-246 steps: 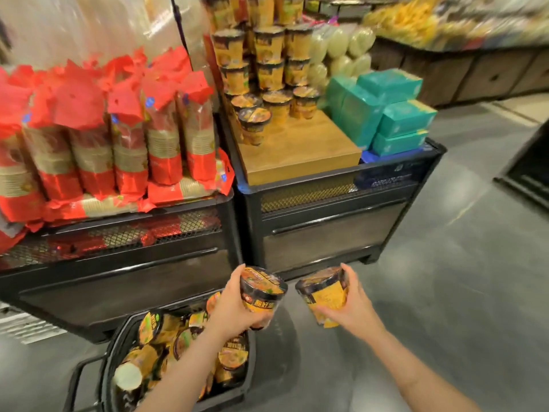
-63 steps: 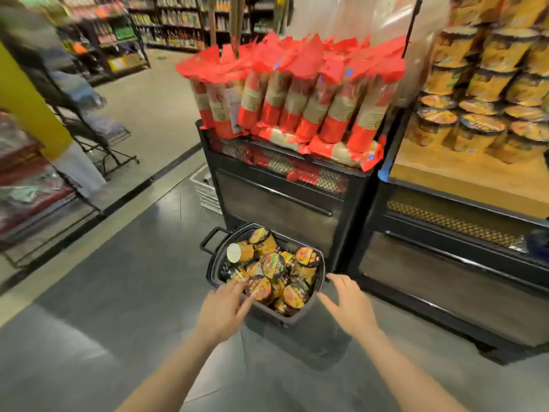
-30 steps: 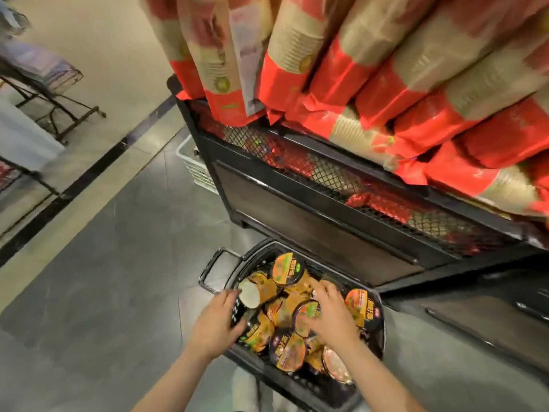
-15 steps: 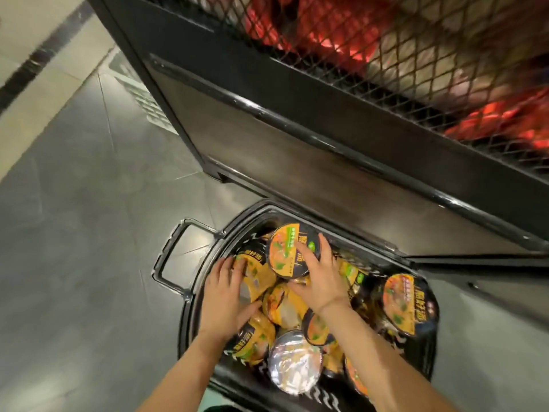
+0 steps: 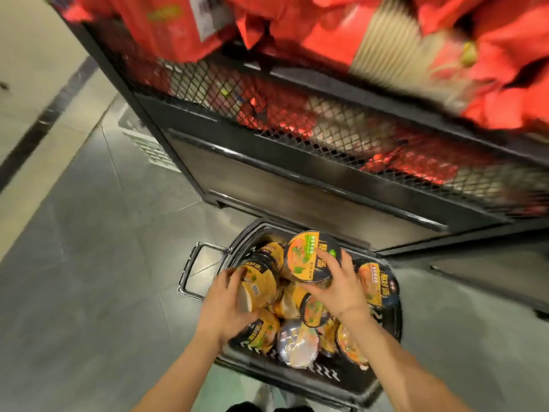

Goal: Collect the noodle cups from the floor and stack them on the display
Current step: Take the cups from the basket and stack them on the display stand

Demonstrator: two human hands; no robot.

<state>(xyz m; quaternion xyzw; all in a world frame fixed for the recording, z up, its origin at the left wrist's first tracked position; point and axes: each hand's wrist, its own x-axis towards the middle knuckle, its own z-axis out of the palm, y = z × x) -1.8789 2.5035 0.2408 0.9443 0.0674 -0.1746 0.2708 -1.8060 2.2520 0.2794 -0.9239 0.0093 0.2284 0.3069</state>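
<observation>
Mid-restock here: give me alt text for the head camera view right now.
Both hands grip noodle cups over a black basket on the floor: the left hand holds a sideways cup, the right hand a cup by its lid rim. A black display stand with red packets rises behind.

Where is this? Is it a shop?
Most likely a grocery shop. A black shopping basket on the floor holds many identical noodle cups, and beside it a black mesh display stand is piled with red packaged goods.
</observation>
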